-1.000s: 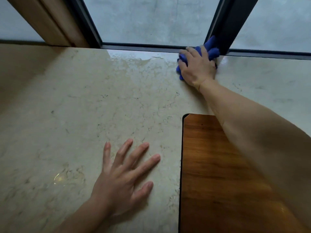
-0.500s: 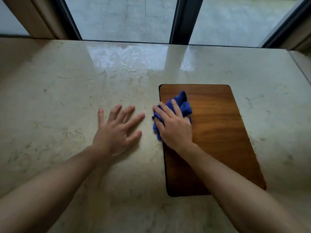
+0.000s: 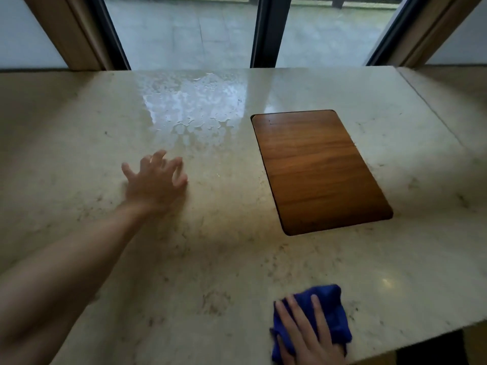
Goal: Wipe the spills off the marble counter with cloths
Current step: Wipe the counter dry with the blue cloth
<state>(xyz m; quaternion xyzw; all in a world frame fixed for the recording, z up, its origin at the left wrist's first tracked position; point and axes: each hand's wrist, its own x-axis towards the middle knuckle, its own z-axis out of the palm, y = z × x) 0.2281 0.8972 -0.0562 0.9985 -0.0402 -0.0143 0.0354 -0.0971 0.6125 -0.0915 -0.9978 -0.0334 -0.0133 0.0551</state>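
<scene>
The beige marble counter point(image 3: 216, 259) fills the view. A wet patch of spilled water point(image 3: 192, 109) shines on it near the window, left of centre. My right hand point(image 3: 305, 335) presses flat on a crumpled blue cloth point(image 3: 329, 309) at the counter's near edge, lower right. My left hand point(image 3: 155, 180) rests on the marble just below the wet patch, its fingers spread and slightly curled, holding nothing.
A wooden board point(image 3: 316, 169) lies inset in the counter right of centre. Dark window frames point(image 3: 266, 32) and glass stand along the far edge. The counter's front edge point(image 3: 421, 341) drops off at lower right.
My right hand has dragged the blue cloth from the far window edge, across the wooden board, to the near edge. My left hand lifted its palm and curled its fingers.
</scene>
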